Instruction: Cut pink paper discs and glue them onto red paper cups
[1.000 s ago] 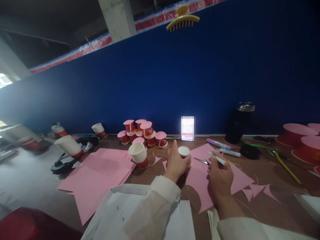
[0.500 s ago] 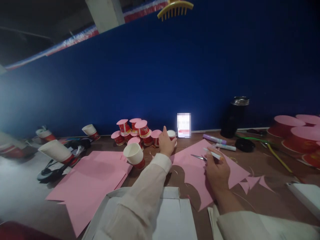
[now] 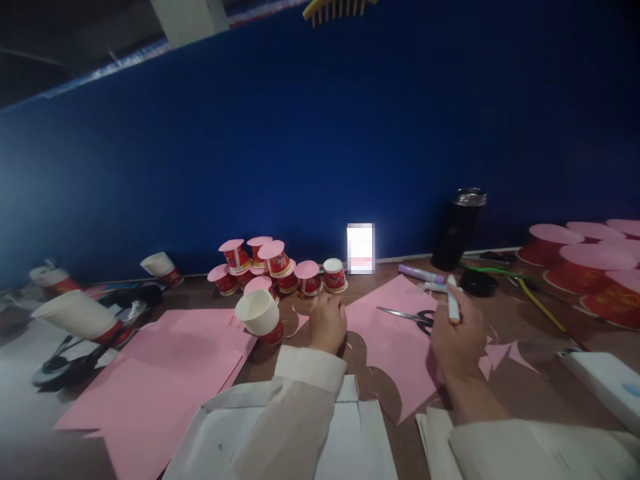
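Observation:
My left hand [image 3: 327,323] is low over the table with its fingers curled under, in front of an upside-down red paper cup [image 3: 334,275] with a bare white base. Whatever its fingertips hold, if anything, is hidden. In my right hand [image 3: 459,333] is a white marker [image 3: 453,300], tilted upward above the cut pink paper [image 3: 383,347]. Scissors [image 3: 403,313] lie on that paper, their dark handles beside my right hand. Left of the bare cup, several red cups [image 3: 309,277] topped with pink paper discs are grouped and partly stacked.
An upright cup [image 3: 259,313] stands beside pink sheets [image 3: 165,353]. A purple marker [image 3: 421,273], black bottle [image 3: 459,230] and black lid [image 3: 479,283] are behind my right hand. More disc-topped cups [image 3: 575,270] stand right. An open white box [image 3: 370,433] lies nearest me.
My left hand has drawn back from the bare cup, and its pointing finger has curled in. My right hand has shifted right and turned the marker upright, uncovering the scissors' handles. The view has shifted.

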`<state>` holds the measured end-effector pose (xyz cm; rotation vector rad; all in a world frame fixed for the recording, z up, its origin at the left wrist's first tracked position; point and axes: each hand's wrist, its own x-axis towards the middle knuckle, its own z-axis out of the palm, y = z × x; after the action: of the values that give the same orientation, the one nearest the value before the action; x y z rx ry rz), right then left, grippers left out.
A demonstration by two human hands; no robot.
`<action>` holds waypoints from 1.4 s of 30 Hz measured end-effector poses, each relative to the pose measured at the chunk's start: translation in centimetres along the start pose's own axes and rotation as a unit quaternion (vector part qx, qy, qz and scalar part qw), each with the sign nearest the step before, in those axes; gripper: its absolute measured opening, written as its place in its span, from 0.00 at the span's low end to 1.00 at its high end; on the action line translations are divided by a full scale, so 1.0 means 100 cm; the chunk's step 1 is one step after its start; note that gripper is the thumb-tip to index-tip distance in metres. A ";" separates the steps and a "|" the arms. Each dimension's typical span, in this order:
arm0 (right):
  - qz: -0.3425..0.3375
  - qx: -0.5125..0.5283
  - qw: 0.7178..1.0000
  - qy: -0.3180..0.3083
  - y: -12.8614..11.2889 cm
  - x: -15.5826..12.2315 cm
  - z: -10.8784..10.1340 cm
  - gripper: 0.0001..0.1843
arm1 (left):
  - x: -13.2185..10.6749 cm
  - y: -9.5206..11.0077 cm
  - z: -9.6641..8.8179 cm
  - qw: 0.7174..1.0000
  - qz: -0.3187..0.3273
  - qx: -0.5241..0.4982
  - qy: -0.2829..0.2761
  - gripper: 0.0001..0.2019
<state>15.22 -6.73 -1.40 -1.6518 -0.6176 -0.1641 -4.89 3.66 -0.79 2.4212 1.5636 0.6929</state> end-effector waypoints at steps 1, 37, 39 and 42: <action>-0.007 -0.029 0.999 0.018 0.004 0.005 -0.002 0.28 | 0.000 -0.001 0.002 1.000 -0.004 0.007 -0.005 0.12; -0.097 -0.108 0.983 -0.114 0.010 0.007 0.020 0.29 | 0.002 -0.003 -0.013 0.997 -0.074 -0.019 0.022 0.16; -0.095 -0.104 0.983 -0.115 0.010 0.006 0.019 0.28 | 0.005 -0.010 -0.018 0.993 -0.111 0.003 0.037 0.16; -0.091 -0.098 0.984 -0.119 0.010 0.004 0.019 0.26 | 0.007 -0.019 -0.019 0.987 -0.156 0.016 0.041 0.20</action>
<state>15.59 -4.89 -2.40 -1.8192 -0.9603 -0.1653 -7.07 4.93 0.40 2.1195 1.9426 0.7152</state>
